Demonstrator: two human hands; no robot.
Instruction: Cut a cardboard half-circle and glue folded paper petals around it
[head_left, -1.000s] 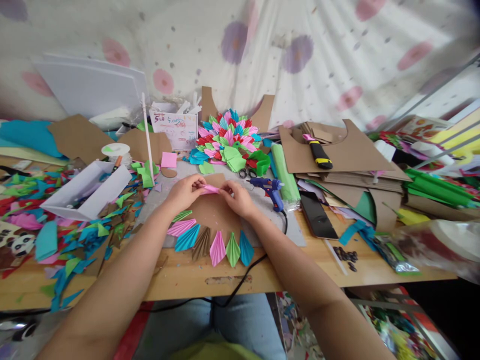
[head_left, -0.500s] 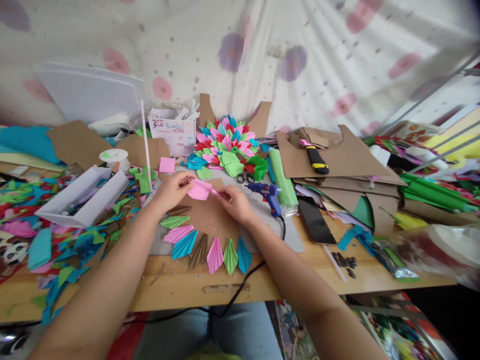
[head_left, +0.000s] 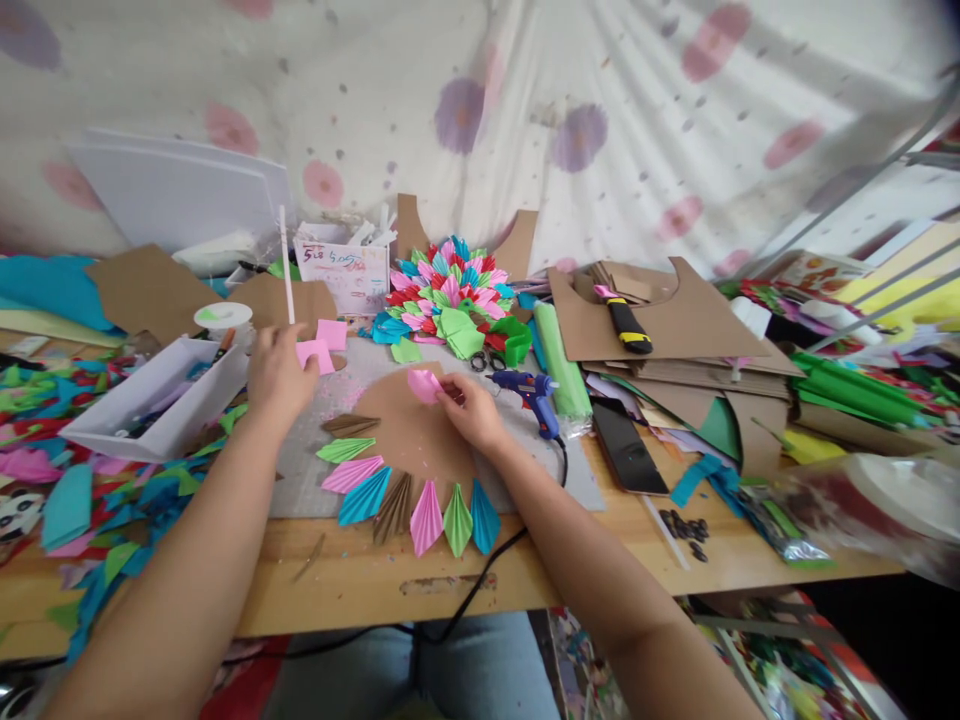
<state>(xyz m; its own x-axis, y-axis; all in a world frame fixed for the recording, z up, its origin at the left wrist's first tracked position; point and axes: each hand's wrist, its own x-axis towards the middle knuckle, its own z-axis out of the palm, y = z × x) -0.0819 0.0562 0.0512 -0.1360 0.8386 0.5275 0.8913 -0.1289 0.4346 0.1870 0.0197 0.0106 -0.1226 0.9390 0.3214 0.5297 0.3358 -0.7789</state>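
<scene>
My left hand (head_left: pixel 279 375) is at the left of the grey mat, thumb and fingers closed on a pink paper square (head_left: pixel 315 355). Another pink square (head_left: pixel 332 333) lies just beyond it. A thin white stick (head_left: pixel 286 265) rises behind my left fingers; I cannot tell whether they touch it. My right hand (head_left: pixel 471 408) pinches a small pink paper piece (head_left: pixel 424 386) above a round brown cardboard (head_left: pixel 420 430). Pleated paper petals in pink (head_left: pixel 427 518), green (head_left: pixel 457 520), blue (head_left: pixel 486 515) and brown fan out along the cardboard's near and left edge.
A blue glue gun (head_left: pixel 531 390) with a black cord lies right of my right hand, near a phone (head_left: pixel 628 445). A colourful paper flower mass (head_left: pixel 450 285) stands behind. Paper scraps and a white box (head_left: pixel 154 410) fill the left; stacked cardboard (head_left: pixel 675 330) sits right.
My hands have moved apart. The left has gone left with a pink square, beside the white stick. The right stays over the cardboard, holding a pink piece.
</scene>
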